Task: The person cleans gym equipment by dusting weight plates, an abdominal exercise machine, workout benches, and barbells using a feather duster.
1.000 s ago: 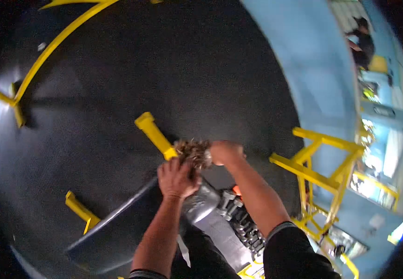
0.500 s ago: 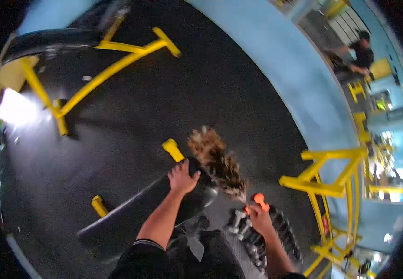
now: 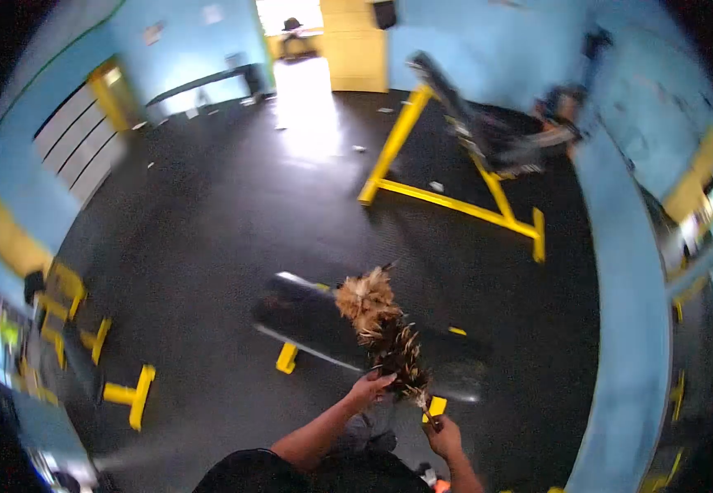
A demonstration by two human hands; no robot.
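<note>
Now lifted off the black bench (image 3: 315,320), the feather duster (image 3: 381,329) is gripped at its handle by the right hand (image 3: 445,435), while left hand (image 3: 369,388) fingers pinch its feathers.

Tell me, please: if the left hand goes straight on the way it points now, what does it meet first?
The left hand points up and right, and already touches the feather duster. Pushing further, it would probably meet the black bench pad behind the feathers, though depth is unclear.
</note>
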